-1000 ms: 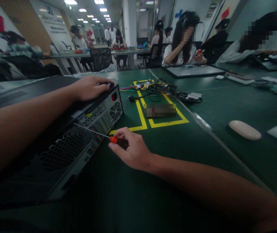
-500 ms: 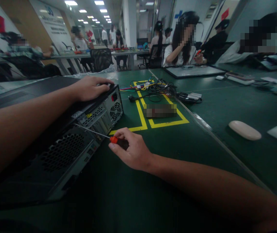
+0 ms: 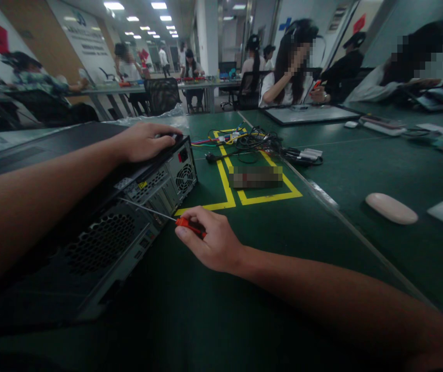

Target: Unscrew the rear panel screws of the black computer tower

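Observation:
A black desktop computer case (image 3: 89, 135) lies on its side at the left, its grey back panel with vents, slots and ports turned towards the middle of the table. Flat on the case's upper face, near the far back corner, rests my left hand (image 3: 147, 142), fingers stretched out. In front of the panel, my right hand (image 3: 217, 237) grips the red and dark handle of a screwdriver (image 3: 185, 222). Its long thin shaft runs left to the upper edge of the panel, above the honeycomb vent (image 3: 103, 237). Whether the tip sits in a screw is too small to tell.
Beyond my right hand, yellow tape (image 3: 271, 197) marks the green table (image 3: 322, 222), with a blurred box (image 3: 256, 178) and tangled cables (image 3: 260, 139) there. A pale mouse-shaped case (image 3: 392, 208) lies to the right. Several people sit across and behind, one near a flat dark-framed panel (image 3: 314, 114).
The screwdriver's handle has turned in my right hand, showing more of its red side. The right fingers have shifted slightly; my left hand and the case stay in place.

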The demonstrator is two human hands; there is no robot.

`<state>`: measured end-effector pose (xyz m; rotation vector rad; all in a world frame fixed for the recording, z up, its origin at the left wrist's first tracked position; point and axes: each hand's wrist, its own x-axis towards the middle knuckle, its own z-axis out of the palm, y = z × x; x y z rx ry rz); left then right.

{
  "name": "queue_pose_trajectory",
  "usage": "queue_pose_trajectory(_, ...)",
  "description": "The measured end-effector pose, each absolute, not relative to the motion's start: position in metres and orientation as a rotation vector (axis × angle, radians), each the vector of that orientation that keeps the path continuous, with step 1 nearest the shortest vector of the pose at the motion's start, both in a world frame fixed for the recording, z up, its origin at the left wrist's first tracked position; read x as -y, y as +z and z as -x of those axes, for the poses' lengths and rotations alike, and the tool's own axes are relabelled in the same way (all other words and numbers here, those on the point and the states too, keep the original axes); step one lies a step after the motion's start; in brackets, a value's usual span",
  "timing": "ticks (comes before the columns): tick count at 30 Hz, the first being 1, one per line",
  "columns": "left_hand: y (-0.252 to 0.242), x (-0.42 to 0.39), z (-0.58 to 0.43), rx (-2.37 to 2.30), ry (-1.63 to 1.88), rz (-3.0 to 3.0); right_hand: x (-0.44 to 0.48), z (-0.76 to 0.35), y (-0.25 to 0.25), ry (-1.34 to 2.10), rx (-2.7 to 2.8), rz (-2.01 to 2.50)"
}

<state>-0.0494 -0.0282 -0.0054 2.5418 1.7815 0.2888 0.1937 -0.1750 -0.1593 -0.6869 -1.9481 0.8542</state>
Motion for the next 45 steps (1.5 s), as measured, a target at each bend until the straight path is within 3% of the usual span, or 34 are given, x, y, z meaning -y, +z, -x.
queue_pose_trajectory(45, -0.0090, 0.0253, 0.0515, -1.758, 0.328, -2.587, 0.1756, -0.1942, -0.1580, 0.823, 1.962, 0.715)
